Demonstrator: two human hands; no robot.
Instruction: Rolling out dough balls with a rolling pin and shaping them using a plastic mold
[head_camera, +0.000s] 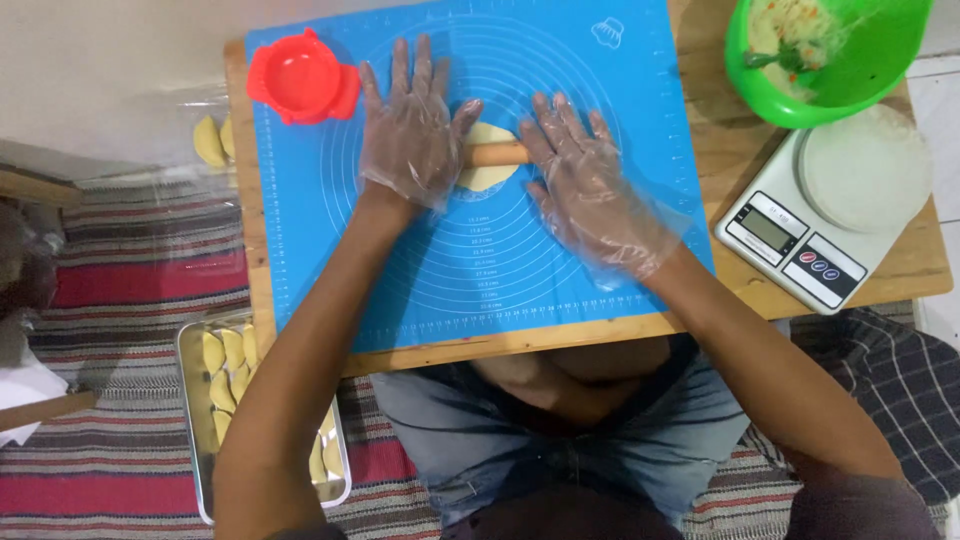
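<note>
Both my hands wear clear plastic gloves and press flat on a thin wooden rolling pin (497, 154) that lies across a pale piece of dough (487, 176) on a blue silicone baking mat (480, 270). My left hand (410, 130) covers the pin's left end, fingers spread. My right hand (585, 185) covers its right end, palm down. Only the pin's middle shows between the hands.
A red dumpling press (302, 80) sits at the mat's top left. A green bowl of filling (830, 55) and a white kitchen scale (830, 215) stand on the low wooden table (905, 270) at right. A metal tray of folded dumplings (225, 385) rests on the striped rug.
</note>
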